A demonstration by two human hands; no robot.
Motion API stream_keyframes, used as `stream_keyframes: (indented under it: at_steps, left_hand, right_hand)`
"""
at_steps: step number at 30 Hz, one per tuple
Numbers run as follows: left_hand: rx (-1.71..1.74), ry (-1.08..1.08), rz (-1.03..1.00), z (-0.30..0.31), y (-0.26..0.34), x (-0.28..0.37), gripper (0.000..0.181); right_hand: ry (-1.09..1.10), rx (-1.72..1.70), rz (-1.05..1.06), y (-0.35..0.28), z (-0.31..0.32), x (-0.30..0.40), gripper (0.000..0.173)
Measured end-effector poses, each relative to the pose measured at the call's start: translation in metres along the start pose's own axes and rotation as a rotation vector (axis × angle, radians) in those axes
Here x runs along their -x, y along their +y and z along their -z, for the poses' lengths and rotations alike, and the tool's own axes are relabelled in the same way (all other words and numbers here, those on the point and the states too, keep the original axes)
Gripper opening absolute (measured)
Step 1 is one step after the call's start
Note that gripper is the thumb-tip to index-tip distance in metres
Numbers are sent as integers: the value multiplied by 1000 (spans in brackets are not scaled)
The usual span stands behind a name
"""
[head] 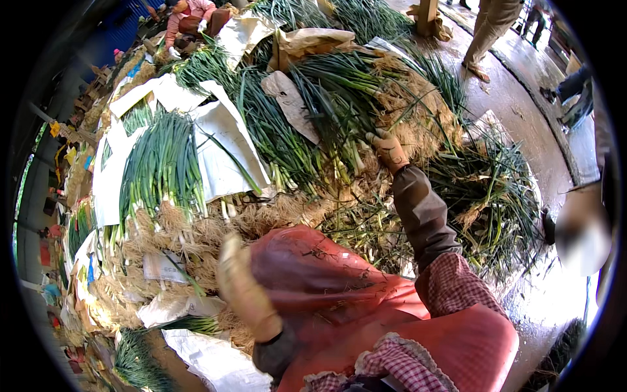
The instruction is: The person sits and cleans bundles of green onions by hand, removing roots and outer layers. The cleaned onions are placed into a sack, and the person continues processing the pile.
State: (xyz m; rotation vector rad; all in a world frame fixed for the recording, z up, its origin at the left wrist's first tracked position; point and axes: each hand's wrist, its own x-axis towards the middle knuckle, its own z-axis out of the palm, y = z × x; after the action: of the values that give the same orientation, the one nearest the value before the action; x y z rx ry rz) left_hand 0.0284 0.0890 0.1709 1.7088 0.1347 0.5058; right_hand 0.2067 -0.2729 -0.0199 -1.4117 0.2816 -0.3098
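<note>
My right hand, in a tan glove, reaches out to the roots and white stems at the lower edge of a pile of green onions; whether its fingers grip any is unclear. My left hand, gloved and blurred, is over the roots just left of the red apron on my lap; its fingers are too smeared to read. Beyond it at the left, green onions lie in a row on white sheets, roots towards me. Loose leaves and trimmings lie between the apron and the pile.
A heap of leafy waste is right of my right arm. White sacking and more green onions lie at the lower left. A person in red crouches at the top left; another person's legs stand on the wet floor.
</note>
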Motion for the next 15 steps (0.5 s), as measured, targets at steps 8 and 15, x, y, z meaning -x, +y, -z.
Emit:
stream_keyframes:
  at_steps: [8, 15]
  left_hand:
    - [627, -523, 768, -122, -108, 61, 40]
    - [773, -876, 1090, -139, -145, 76, 38]
  right_hand:
    - [-255, -508, -515, -11, 19, 109, 30]
    - [-363, -560, -664, 4, -8, 178, 29]
